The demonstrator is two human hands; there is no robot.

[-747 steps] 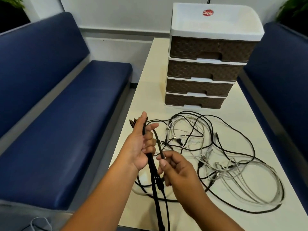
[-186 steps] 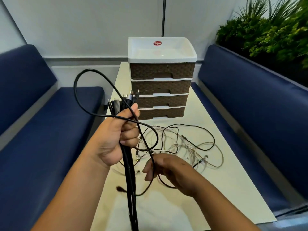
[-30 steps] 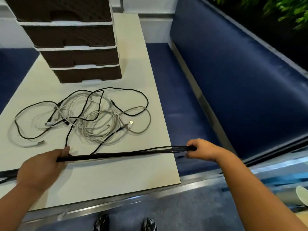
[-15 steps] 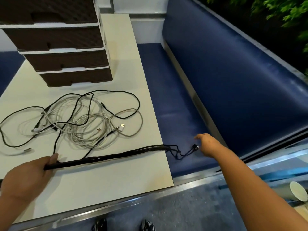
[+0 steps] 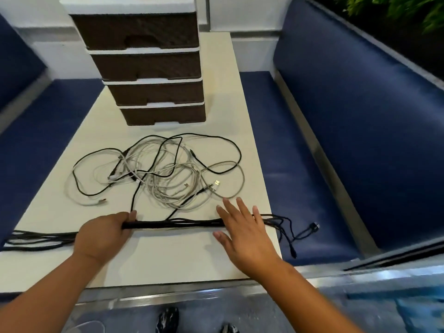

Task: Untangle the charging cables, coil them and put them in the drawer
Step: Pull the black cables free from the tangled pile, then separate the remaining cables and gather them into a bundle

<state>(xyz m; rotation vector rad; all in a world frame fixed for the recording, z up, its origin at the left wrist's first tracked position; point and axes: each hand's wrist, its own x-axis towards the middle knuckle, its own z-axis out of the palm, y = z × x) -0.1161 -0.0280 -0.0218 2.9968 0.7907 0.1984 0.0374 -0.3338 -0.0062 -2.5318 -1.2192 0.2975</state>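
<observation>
L hand [image 5: 102, 237] grips the black cable bundle [image 5: 175, 224] at its 9 o'clock end, near table edge. R hand [image 5: 242, 233] is flat, fingers spread, over the bundle's 3 o'clock end; can't tell if touching. Judgement: to coil well, re-pinch w/ R hand near the loose plugs [image 5: 312, 227] hanging past the table [image 5: 168, 260] edge, wind in even loops. At 12 o'clock, the unsorted tangle [image 5: 168, 174] lies just beside; one black strand runs into the bundle and could snag. Farther at 12, the drawer unit [image 5: 153, 68], all drawers closed.

Right hand [image 5: 242, 233] off the cable ends, now open-fingered above the black cable bundle [image 5: 173, 224].
</observation>
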